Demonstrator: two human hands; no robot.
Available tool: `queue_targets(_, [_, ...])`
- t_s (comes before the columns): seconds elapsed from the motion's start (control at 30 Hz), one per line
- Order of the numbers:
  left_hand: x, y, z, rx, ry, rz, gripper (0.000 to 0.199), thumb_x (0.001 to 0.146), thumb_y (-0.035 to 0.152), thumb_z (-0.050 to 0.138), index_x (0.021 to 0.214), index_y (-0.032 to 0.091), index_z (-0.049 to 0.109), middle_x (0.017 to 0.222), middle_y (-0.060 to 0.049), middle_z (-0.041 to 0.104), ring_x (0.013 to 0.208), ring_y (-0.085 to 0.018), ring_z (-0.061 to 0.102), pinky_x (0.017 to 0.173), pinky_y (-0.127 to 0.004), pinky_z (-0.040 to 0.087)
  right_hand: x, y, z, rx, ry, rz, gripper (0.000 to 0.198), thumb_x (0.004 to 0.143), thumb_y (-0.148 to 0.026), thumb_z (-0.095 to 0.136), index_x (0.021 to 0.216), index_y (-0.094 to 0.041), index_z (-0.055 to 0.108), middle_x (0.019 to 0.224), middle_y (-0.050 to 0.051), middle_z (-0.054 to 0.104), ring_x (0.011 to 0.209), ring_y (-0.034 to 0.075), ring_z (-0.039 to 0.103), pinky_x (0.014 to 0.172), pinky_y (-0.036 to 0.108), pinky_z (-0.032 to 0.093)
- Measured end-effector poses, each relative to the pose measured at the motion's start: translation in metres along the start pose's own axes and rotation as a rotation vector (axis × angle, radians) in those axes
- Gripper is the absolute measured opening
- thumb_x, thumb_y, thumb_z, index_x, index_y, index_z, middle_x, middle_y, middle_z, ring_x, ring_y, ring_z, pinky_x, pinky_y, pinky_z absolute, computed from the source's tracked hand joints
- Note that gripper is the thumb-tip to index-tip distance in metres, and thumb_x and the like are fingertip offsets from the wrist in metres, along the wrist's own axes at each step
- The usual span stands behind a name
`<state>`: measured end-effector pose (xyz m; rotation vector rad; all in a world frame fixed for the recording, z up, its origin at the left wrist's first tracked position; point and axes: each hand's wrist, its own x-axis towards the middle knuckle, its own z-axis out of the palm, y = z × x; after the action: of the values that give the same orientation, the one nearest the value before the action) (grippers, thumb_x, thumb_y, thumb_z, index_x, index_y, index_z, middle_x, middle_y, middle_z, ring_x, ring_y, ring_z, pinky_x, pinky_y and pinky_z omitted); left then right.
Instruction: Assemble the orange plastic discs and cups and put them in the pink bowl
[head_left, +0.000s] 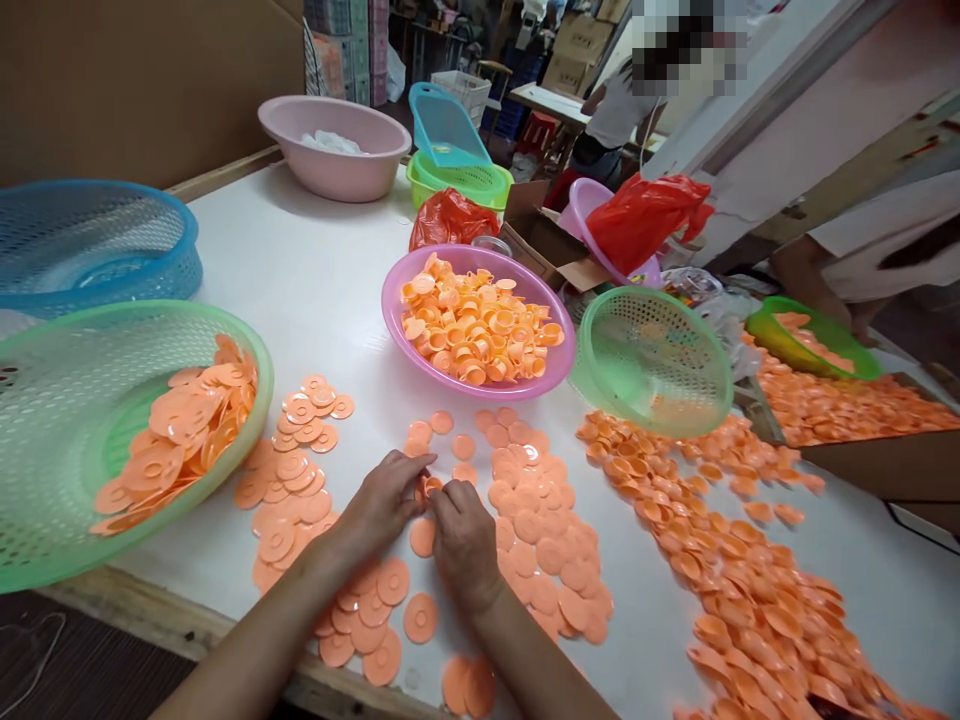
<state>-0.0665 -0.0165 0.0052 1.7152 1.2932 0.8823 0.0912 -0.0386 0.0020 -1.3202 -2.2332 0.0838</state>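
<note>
My left hand (pixel 388 497) and my right hand (pixel 463 535) meet above the white table, fingers closed around a small orange plastic piece (pixel 432 484). Most of it is covered by my fingers; the visible rim looks like a small toy cup. Flat orange discs (pixel 544 530) lie in an overlapping patch beside my right hand. More discs (pixel 292 490) with ring marks lie left of my left hand, and a single disc (pixel 421 618) rests between my forearms. Beyond my hands stands a pink bowl (pixel 397 330) heaped with small orange cups (pixel 480 325).
At left, a green basket (pixel 45 400) holds discs, with a blue basket (pixel 187 245) behind. A tilted green basket (pixel 637 350) stands right of the bowl. Orange spoon-like pieces (pixel 735 580) spread along the right. A pink basin (pixel 345 170) sits at the back. Other people work beyond the table.
</note>
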Motion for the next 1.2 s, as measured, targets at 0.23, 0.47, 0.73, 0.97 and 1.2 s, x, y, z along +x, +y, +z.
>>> queue_targets(0.23, [0.005, -0.001, -0.002, -0.096, -0.023, -0.018, 0.052, 0.073, 0.007, 0.062, 0.122, 0.025, 0.062, 0.102, -0.005, 0.068, 0.092, -0.017, 0.063, 0.082, -0.033, 0.054, 0.0, -0.007, 0.0, -0.073, 0.018, -0.051, 0.027, 0.096, -0.006, 0.037, 0.084, -0.019, 0.059, 0.071, 0.005, 0.052, 0.069, 0.02, 0.044, 0.058, 0.032, 0.035])
queue_targets(0.47, [0.016, 0.018, 0.005, 0.156, 0.06, -0.137, 0.016, 0.077, 0.011, 0.062, 0.063, 0.02, 0.064, 0.074, -0.001, 0.064, 0.081, -0.018, 0.056, 0.07, -0.031, 0.047, -0.008, 0.001, 0.001, -0.004, 0.027, 0.014, 0.02, 0.097, -0.011, 0.046, 0.088, -0.019, 0.062, 0.07, 0.004, 0.052, 0.071, 0.019, 0.044, 0.06, 0.031, 0.035])
queue_targets(0.73, [0.016, 0.016, 0.004, 0.143, 0.021, -0.13, 0.016, 0.076, 0.015, 0.062, 0.062, 0.021, 0.062, 0.073, -0.001, 0.064, 0.083, -0.02, 0.054, 0.074, -0.034, 0.046, -0.008, -0.001, -0.002, -0.071, -0.002, 0.046, 0.026, 0.098, -0.014, 0.044, 0.08, -0.019, 0.063, 0.068, 0.004, 0.053, 0.07, 0.02, 0.045, 0.061, 0.033, 0.035])
queue_targets(0.97, [-0.009, 0.032, 0.002, -0.509, -0.002, -0.335, 0.039, 0.073, 0.037, 0.073, 0.105, 0.015, 0.071, 0.091, -0.007, 0.074, 0.083, -0.021, 0.068, 0.075, -0.034, 0.055, -0.009, -0.01, -0.036, 0.098, 0.166, -0.025, 0.023, 0.096, -0.011, 0.045, 0.1, -0.018, 0.067, 0.078, 0.006, 0.064, 0.074, 0.019, 0.054, 0.066, 0.033, 0.043])
queue_targets(1.2, [-0.04, 0.058, 0.009, -0.538, 0.034, -0.3, 0.03, 0.076, 0.031, 0.073, 0.103, 0.021, 0.073, 0.101, -0.004, 0.075, 0.092, -0.02, 0.069, 0.084, -0.031, 0.055, -0.024, -0.018, -0.068, 0.459, 0.292, 0.243, 0.027, 0.09, -0.008, 0.052, 0.109, -0.024, 0.064, 0.103, 0.006, 0.069, 0.094, 0.019, 0.064, 0.079, 0.034, 0.054])
